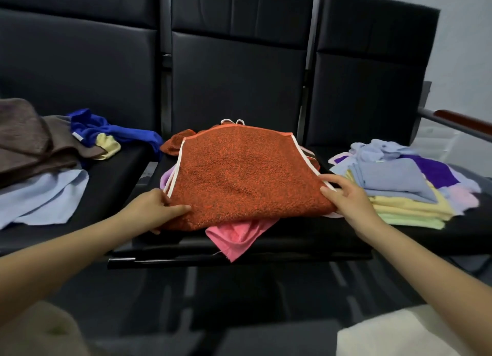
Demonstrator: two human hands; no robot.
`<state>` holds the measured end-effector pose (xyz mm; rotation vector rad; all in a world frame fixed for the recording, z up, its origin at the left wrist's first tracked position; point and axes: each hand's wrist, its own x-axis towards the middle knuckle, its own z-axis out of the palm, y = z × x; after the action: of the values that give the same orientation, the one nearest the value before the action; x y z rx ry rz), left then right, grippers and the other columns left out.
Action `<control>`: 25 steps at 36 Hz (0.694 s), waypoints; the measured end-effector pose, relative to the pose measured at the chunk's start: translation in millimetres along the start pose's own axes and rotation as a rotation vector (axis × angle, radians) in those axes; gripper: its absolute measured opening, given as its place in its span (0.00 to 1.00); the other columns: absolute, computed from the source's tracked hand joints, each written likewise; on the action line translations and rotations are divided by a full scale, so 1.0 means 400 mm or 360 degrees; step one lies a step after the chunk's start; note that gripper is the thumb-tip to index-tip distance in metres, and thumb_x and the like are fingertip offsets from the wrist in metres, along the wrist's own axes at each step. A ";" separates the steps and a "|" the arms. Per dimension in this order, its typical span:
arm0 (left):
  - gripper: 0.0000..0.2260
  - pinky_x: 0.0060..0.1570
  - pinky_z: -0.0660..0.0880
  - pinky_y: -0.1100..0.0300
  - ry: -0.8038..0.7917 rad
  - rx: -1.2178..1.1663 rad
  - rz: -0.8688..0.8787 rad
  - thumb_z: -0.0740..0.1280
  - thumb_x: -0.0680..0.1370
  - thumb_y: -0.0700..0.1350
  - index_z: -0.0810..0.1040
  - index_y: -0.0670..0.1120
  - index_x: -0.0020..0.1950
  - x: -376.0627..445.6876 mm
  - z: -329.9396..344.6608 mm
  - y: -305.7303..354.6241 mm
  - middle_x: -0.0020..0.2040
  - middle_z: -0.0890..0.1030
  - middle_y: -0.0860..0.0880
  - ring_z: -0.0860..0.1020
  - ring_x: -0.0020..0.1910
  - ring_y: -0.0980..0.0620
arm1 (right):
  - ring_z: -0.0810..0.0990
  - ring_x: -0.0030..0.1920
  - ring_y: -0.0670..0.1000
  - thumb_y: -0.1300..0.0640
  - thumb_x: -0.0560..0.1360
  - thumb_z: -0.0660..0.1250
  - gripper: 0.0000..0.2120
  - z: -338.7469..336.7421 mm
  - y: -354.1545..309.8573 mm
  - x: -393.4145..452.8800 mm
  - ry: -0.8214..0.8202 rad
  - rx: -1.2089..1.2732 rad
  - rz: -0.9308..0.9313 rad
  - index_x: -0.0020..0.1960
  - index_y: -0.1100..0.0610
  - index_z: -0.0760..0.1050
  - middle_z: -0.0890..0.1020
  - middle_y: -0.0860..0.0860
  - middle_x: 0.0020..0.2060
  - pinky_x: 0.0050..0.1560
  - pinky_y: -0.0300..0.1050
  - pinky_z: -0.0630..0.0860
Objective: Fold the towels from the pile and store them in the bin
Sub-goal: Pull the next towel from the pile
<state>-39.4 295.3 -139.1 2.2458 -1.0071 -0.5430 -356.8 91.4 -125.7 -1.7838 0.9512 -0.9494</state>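
1. A rust-orange terry towel with white piping (245,177) lies spread over the middle black padded seat (292,235), on top of a pink cloth (237,235).
2. The left hand (157,211) pinches its near left edge, thumb on top; the right hand (343,195) grips the near right corner at the piping.
3. It looks soft, floppy and light, likely to sag, so the piped corners seem the best hold.
4. Folded pastel towels (407,195) are stacked on the right seat; no bin is visible.
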 end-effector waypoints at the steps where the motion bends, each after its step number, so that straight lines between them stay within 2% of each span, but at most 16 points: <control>1: 0.23 0.27 0.78 0.59 -0.0011 0.0013 -0.0025 0.73 0.71 0.59 0.77 0.40 0.52 0.001 -0.004 -0.001 0.44 0.79 0.47 0.81 0.37 0.50 | 0.82 0.39 0.48 0.64 0.78 0.66 0.12 -0.002 0.004 -0.001 -0.0054 -0.0023 0.0072 0.61 0.56 0.78 0.83 0.55 0.45 0.39 0.36 0.79; 5: 0.24 0.30 0.79 0.59 -0.0063 0.0138 -0.0085 0.70 0.71 0.63 0.80 0.40 0.47 0.006 -0.010 -0.008 0.40 0.79 0.45 0.82 0.33 0.47 | 0.83 0.51 0.51 0.61 0.75 0.70 0.12 -0.014 0.022 -0.013 -0.0250 0.0048 0.0191 0.57 0.53 0.80 0.84 0.56 0.55 0.53 0.39 0.78; 6: 0.25 0.32 0.80 0.59 -0.0080 0.0166 -0.0091 0.69 0.71 0.63 0.80 0.41 0.47 0.008 -0.011 -0.007 0.40 0.80 0.45 0.82 0.34 0.46 | 0.83 0.53 0.52 0.58 0.72 0.74 0.16 -0.014 0.019 -0.017 -0.0295 0.0152 0.0187 0.59 0.53 0.79 0.84 0.54 0.55 0.55 0.40 0.78; 8: 0.26 0.32 0.79 0.60 -0.0123 0.0210 -0.0105 0.68 0.72 0.64 0.80 0.41 0.49 0.010 -0.014 -0.003 0.41 0.80 0.45 0.83 0.35 0.46 | 0.83 0.56 0.51 0.47 0.60 0.81 0.35 -0.018 0.015 -0.018 -0.0379 0.0377 0.0162 0.64 0.53 0.76 0.85 0.51 0.54 0.53 0.41 0.80; 9: 0.26 0.32 0.79 0.60 -0.0141 0.0244 -0.0113 0.67 0.72 0.65 0.79 0.41 0.50 0.009 -0.016 0.001 0.42 0.79 0.45 0.82 0.34 0.47 | 0.83 0.55 0.51 0.45 0.55 0.83 0.42 -0.018 0.009 -0.020 -0.0411 0.0483 0.0150 0.66 0.53 0.75 0.85 0.52 0.54 0.52 0.42 0.81; 10: 0.27 0.33 0.79 0.60 -0.0150 0.0293 -0.0112 0.66 0.72 0.66 0.78 0.41 0.50 0.009 -0.018 0.003 0.42 0.79 0.45 0.82 0.34 0.47 | 0.83 0.55 0.52 0.47 0.55 0.83 0.43 -0.019 0.006 -0.020 -0.0440 0.0542 0.0133 0.68 0.54 0.73 0.85 0.54 0.54 0.50 0.43 0.81; 13: 0.31 0.36 0.78 0.58 -0.0046 0.0617 -0.0017 0.62 0.69 0.72 0.77 0.44 0.46 0.010 -0.019 -0.009 0.41 0.79 0.47 0.80 0.35 0.51 | 0.85 0.50 0.49 0.62 0.68 0.74 0.31 -0.013 -0.014 -0.031 -0.0436 0.0412 0.0116 0.69 0.53 0.71 0.86 0.53 0.49 0.46 0.37 0.80; 15: 0.30 0.40 0.75 0.57 0.0096 0.0815 0.0110 0.60 0.67 0.73 0.76 0.46 0.43 0.017 -0.014 -0.027 0.41 0.80 0.49 0.78 0.38 0.53 | 0.83 0.39 0.41 0.67 0.73 0.70 0.26 -0.003 -0.020 -0.036 -0.0388 0.0173 0.0176 0.67 0.52 0.71 0.86 0.48 0.39 0.38 0.31 0.76; 17: 0.25 0.42 0.74 0.57 0.0118 0.0823 0.0193 0.64 0.70 0.70 0.76 0.47 0.42 0.023 -0.011 -0.036 0.41 0.79 0.50 0.77 0.40 0.54 | 0.75 0.26 0.39 0.63 0.74 0.72 0.20 0.002 -0.017 -0.033 -0.0304 -0.0047 0.0262 0.63 0.52 0.74 0.81 0.47 0.31 0.26 0.29 0.68; 18: 0.23 0.42 0.74 0.58 0.0074 0.0763 0.0211 0.66 0.72 0.67 0.77 0.47 0.42 0.027 -0.009 -0.037 0.40 0.80 0.50 0.77 0.39 0.54 | 0.71 0.22 0.40 0.60 0.73 0.73 0.17 -0.001 -0.010 -0.026 -0.0248 -0.0120 0.0298 0.60 0.53 0.76 0.78 0.48 0.30 0.23 0.30 0.65; 22: 0.17 0.40 0.73 0.58 -0.0142 0.0416 0.0169 0.72 0.72 0.59 0.79 0.45 0.37 0.029 -0.006 -0.033 0.33 0.80 0.50 0.77 0.34 0.54 | 0.66 0.24 0.44 0.54 0.72 0.74 0.08 -0.024 -0.006 -0.017 -0.0123 -0.0093 0.0461 0.45 0.57 0.77 0.72 0.50 0.28 0.20 0.33 0.59; 25: 0.16 0.37 0.69 0.60 -0.0071 0.0487 0.0243 0.72 0.72 0.58 0.77 0.49 0.33 0.033 -0.005 -0.041 0.33 0.78 0.52 0.76 0.34 0.55 | 0.65 0.25 0.45 0.54 0.71 0.75 0.13 -0.034 -0.007 -0.021 -0.0207 0.0017 0.0628 0.35 0.57 0.73 0.71 0.48 0.26 0.21 0.34 0.56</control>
<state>-21.4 294.6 -150.1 2.4001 -1.3497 -0.3952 -371.9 95.2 -120.5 -1.5494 1.1557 -0.5809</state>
